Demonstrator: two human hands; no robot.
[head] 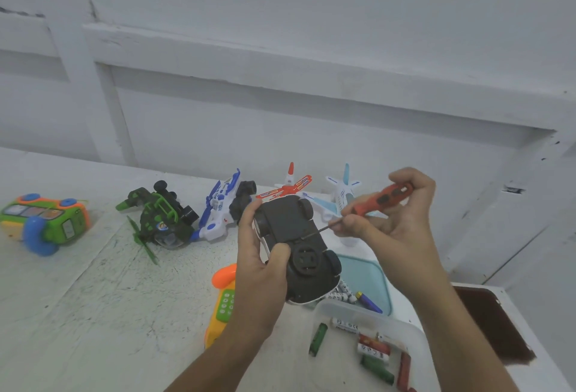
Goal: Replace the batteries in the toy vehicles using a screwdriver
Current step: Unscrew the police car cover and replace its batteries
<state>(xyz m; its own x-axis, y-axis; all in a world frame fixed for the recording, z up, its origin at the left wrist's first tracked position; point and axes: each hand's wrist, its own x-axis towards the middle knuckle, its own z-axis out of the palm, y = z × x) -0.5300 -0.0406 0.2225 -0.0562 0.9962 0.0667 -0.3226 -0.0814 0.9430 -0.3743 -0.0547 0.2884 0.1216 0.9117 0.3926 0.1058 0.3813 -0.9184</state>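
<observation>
The toy car lies belly-up in the left hand, fingers and thumb clamped round its sides so the black underside faces the screwdriver. The right hand grips the tool by its red handle, tip touching that underside (probably at a cover screw, too small to confirm). Under the right hand a tub of loose batteries sits within reach; beyond the left hand, other toys line the scuffed white table below a white panelled wall.
</observation>
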